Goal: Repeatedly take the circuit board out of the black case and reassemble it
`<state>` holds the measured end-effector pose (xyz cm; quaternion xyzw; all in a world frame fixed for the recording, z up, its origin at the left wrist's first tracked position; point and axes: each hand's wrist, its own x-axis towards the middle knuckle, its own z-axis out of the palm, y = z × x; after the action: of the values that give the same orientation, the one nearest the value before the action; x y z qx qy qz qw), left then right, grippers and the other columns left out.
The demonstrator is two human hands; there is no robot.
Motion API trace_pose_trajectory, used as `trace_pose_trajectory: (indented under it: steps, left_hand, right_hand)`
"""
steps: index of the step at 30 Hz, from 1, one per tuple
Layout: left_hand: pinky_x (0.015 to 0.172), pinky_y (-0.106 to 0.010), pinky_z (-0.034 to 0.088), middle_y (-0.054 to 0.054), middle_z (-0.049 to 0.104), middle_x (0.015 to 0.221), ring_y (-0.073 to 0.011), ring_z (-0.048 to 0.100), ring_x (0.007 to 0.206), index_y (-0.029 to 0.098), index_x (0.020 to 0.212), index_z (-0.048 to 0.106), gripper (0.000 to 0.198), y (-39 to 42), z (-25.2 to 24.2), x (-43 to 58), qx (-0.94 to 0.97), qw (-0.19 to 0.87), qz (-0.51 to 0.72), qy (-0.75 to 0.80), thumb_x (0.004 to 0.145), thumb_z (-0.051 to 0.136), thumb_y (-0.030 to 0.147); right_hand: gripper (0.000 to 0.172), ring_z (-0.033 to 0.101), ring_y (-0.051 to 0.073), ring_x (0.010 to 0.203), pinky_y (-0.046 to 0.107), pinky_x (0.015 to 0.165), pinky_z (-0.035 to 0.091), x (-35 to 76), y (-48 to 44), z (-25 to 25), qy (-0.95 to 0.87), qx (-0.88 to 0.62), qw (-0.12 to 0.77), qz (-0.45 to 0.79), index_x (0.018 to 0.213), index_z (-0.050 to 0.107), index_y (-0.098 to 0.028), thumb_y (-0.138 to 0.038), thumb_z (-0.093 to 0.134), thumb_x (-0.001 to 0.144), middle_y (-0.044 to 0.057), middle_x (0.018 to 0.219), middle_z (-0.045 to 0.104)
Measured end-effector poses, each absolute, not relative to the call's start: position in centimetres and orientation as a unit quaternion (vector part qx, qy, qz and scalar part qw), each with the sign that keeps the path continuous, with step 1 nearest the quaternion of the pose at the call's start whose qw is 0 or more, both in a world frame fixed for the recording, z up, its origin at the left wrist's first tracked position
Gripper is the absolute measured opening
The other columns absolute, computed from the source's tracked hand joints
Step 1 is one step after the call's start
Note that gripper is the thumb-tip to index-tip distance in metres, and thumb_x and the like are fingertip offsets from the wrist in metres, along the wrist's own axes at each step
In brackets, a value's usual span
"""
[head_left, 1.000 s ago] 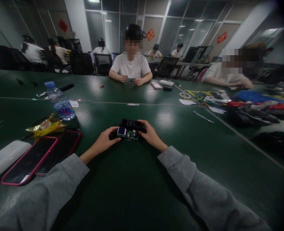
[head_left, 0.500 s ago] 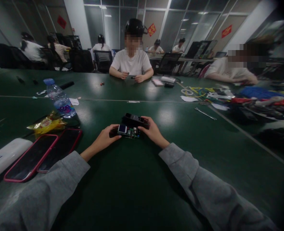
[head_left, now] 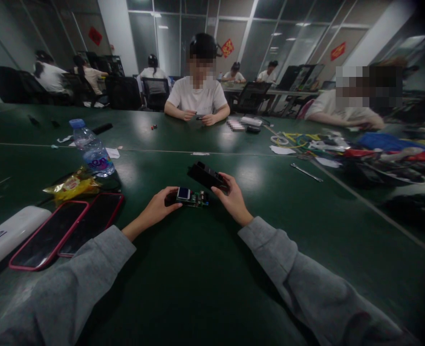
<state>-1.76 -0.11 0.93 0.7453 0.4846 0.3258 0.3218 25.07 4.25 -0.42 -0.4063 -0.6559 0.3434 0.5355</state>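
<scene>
My left hand [head_left: 163, 202] is closed on the left end of a green circuit board [head_left: 197, 198] with a small square screen [head_left: 184, 193] on it. Fingers and thumb pinch its edge just above the table. In my right hand [head_left: 231, 194], between thumb and fingers, is a black plastic casing [head_left: 207, 176], long and box-like, tilted down to the right. The casing lies beyond the board and apart from it. My right fingers cover its near right end.
On the left are two red-edged phones [head_left: 48, 235], a white power bank [head_left: 14, 235], a yellow packet [head_left: 71, 187] and a water bottle [head_left: 93, 151]. To the right lie a wrench [head_left: 306, 172] and tangled cables [head_left: 299, 139]. A person [head_left: 198, 98] sits opposite.
My right hand has drawn the black casing away from the circuit board, up and to the right, opening a gap between them. My left hand stays nearly still with the board.
</scene>
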Motion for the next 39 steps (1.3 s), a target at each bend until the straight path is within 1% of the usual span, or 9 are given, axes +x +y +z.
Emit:
trace_pose_trajectory:
  steps: [4,9,13,19,24,30,35,39]
  left_hand:
    - [0.099,-0.047,0.047,-0.008,0.059,0.128,-0.0239,0.057,0.118,0.022,0.127,0.048,0.048,0.0,0.7,-1.7,0.748,0.318,0.330,0.480,0.083,0.065,0.032]
    - [0.097,-0.048,0.049,-0.011,0.062,0.121,-0.0248,0.061,0.112,0.019,0.124,0.049,0.048,0.2,0.3,-1.6,0.746,0.304,0.339,0.486,0.081,0.066,0.032]
    - [0.097,-0.046,0.049,-0.012,0.060,0.124,-0.0253,0.060,0.114,0.018,0.125,0.048,0.050,0.3,0.2,-1.7,0.742,0.308,0.337,0.491,0.081,0.066,0.034]
    - [0.094,-0.047,0.050,-0.014,0.060,0.124,-0.0266,0.060,0.113,0.017,0.127,0.045,0.054,0.2,0.2,-1.6,0.735,0.312,0.337,0.499,0.080,0.066,0.035]
    - [0.094,-0.050,0.049,-0.013,0.059,0.125,-0.0280,0.060,0.113,0.019,0.128,0.044,0.055,0.1,0.6,-1.5,0.729,0.314,0.332,0.509,0.080,0.067,0.035]
    - [0.095,-0.050,0.049,-0.011,0.060,0.123,-0.0267,0.060,0.112,0.021,0.130,0.043,0.057,0.2,0.5,-1.6,0.733,0.315,0.344,0.495,0.080,0.067,0.034]
    - [0.096,-0.050,0.047,-0.013,0.056,0.127,-0.0281,0.057,0.114,0.022,0.137,0.035,0.073,0.2,0.0,-1.7,0.741,0.318,0.343,0.482,0.076,0.071,0.038]
    - [0.101,-0.051,0.043,-0.014,0.047,0.135,-0.0298,0.049,0.124,0.024,0.141,0.033,0.082,0.2,-0.3,-1.7,0.750,0.296,0.344,0.481,0.072,0.074,0.042]
  right_hand:
    - [0.055,0.056,0.025,0.116,0.046,0.100,0.048,24.3,2.1,0.6,-0.674,-0.396,0.547,0.299,0.129,0.045,-0.025,-0.035,0.070,0.081,0.009,0.127,0.054]
    - [0.055,0.057,0.025,0.115,0.048,0.102,0.047,23.9,0.5,1.2,-0.735,-0.378,0.503,0.252,0.132,0.044,-0.026,-0.029,0.068,0.083,0.009,0.126,0.055]
    - [0.055,0.057,0.026,0.114,0.049,0.101,0.048,24.1,0.6,1.1,-0.755,-0.376,0.482,0.239,0.133,0.043,-0.026,-0.027,0.067,0.083,0.009,0.128,0.055]
    - [0.056,0.057,0.026,0.114,0.050,0.100,0.048,24.3,0.9,0.9,-0.758,-0.372,0.472,0.254,0.134,0.043,-0.027,-0.029,0.067,0.083,0.009,0.128,0.054]
    - [0.055,0.057,0.026,0.114,0.050,0.101,0.048,24.4,0.8,1.0,-0.752,-0.375,0.467,0.275,0.133,0.043,-0.028,-0.029,0.067,0.083,0.009,0.128,0.054]
    - [0.055,0.054,0.027,0.121,0.052,0.105,0.044,24.6,1.1,0.5,-0.769,-0.358,0.423,0.319,0.133,0.043,-0.028,-0.026,0.066,0.083,0.008,0.132,0.051]
    - [0.052,0.055,0.025,0.119,0.051,0.105,0.044,24.6,1.5,0.1,-0.763,-0.365,0.401,0.352,0.128,0.045,-0.026,-0.024,0.068,0.081,0.008,0.129,0.053]
    - [0.051,0.057,0.024,0.116,0.050,0.104,0.045,24.5,1.5,0.2,-0.767,-0.367,0.376,0.368,0.126,0.045,-0.026,-0.022,0.068,0.081,0.007,0.124,0.056]
